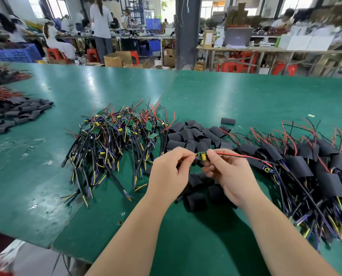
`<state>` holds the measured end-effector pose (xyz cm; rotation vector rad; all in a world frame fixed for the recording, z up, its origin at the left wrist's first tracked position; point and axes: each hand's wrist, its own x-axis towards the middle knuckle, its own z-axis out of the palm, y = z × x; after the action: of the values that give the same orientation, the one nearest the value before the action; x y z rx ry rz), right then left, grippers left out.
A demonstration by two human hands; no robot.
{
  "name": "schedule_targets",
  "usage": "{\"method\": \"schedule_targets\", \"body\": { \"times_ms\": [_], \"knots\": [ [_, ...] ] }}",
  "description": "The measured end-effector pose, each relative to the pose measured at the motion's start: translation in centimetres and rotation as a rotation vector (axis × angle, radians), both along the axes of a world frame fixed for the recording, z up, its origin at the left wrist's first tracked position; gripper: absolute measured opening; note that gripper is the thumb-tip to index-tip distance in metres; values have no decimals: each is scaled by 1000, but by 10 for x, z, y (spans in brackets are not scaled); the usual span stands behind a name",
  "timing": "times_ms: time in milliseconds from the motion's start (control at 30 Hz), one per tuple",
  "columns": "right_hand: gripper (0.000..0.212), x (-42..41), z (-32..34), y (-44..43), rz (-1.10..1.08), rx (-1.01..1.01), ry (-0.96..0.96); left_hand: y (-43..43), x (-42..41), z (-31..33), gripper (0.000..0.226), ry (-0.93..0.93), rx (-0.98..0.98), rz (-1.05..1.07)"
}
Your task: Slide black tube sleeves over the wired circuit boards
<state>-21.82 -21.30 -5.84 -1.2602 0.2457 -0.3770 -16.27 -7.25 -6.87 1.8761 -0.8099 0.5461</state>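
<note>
Small green circuit board (pixel 201 156) is pinched over the bench (pixel 126 86), one end by the left hand (pixel 170 172), the other by the right hand (pixel 226 172); judged light, rigid, fragile, best gripped by its edges, limp leads (pixel 238 155) threaded first.

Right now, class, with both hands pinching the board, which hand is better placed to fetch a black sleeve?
Probably the right hand. The left hand can steady the circuit board; its red and black wires trail rightward, so a sleeve from the loose sleeves beneath would thread on from that side.
</note>
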Motion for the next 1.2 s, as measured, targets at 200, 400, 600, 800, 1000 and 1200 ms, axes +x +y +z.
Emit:
{"method": "schedule_targets", "body": {
  "times_ms": [200, 400, 600, 800, 1000, 1200],
  "knots": [
    [24, -3, 4, 0, -64, -10, 97, 0, 3, -5, 12, -66, 74, -38],
    [20, 3, 5, -1, -62, -93, 120, -2, 4, -3, 14, -187, 280, 44],
    [14, 27, 10, -16, -72, -998, 285, 8, 14, 0, 21, -139, 195, 230],
    [37, 62, 1, 17, -149, -1187, 398, 11, 17, 0, 12, -96, 160, 331],
    [37, 74, -4, 27, -70, -1054, 410, 16, 20, -1, 10, -103, 104, 364],
    [19, 64, 3, 2, -160, -1014, 365, 16, 21, 0, 10, -113, 94, 365]
  ]
}}
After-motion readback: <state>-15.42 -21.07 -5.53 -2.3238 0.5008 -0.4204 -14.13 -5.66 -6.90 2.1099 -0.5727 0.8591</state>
